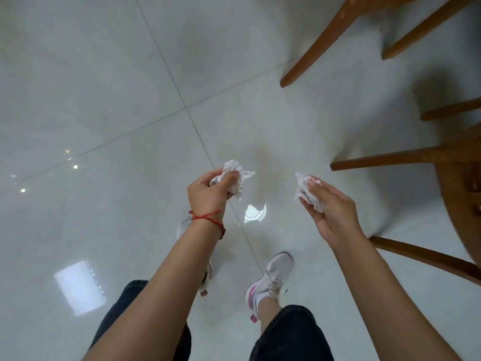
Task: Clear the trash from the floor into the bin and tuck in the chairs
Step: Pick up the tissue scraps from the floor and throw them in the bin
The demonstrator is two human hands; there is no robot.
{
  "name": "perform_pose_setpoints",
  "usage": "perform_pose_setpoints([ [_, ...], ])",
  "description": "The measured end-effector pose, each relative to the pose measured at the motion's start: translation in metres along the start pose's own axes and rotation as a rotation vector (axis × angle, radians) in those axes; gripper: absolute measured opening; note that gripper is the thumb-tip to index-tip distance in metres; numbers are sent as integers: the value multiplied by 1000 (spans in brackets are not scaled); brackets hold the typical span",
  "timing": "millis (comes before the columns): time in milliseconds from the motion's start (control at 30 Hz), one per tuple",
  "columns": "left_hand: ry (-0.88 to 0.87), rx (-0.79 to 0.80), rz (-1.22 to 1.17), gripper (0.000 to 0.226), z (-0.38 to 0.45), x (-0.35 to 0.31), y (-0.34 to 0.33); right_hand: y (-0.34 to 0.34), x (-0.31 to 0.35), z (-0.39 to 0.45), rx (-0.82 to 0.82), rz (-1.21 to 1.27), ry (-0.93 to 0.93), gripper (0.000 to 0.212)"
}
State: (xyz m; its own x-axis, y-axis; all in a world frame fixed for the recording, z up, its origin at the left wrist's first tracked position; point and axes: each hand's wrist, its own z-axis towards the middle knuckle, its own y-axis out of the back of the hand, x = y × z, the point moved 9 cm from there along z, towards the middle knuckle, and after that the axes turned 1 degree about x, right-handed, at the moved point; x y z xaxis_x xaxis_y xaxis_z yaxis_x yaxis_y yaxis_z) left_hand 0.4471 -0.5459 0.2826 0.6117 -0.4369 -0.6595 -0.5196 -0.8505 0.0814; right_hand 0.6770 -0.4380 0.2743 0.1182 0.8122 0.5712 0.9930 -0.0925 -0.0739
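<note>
My left hand (208,191), with a red string bracelet on the wrist, is shut on a crumpled white tissue (238,174) held above the floor. My right hand (331,207) is shut on a second crumpled white tissue (304,187), a little to the right at the same height. Wooden chair legs (320,48) slant down at the upper right. Another wooden chair (458,188) fills the right edge, close beside my right hand. No bin is in view.
Glossy pale floor tiles (104,100) spread across the left and centre, with light reflections. My two feet in white and pink sneakers (270,280) stand below my hands. Chair legs (421,254) reach along the floor at the lower right.
</note>
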Motion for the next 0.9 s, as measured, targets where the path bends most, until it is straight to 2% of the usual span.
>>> perform_pose_setpoints([
  [567,-145,-119,-164,11,-155,-211,134,-151,120,-243,193,35,13,6],
  [900,-214,-206,-311,13,-195,-286,229,-244,138,-335,303,-50,41,16],
])
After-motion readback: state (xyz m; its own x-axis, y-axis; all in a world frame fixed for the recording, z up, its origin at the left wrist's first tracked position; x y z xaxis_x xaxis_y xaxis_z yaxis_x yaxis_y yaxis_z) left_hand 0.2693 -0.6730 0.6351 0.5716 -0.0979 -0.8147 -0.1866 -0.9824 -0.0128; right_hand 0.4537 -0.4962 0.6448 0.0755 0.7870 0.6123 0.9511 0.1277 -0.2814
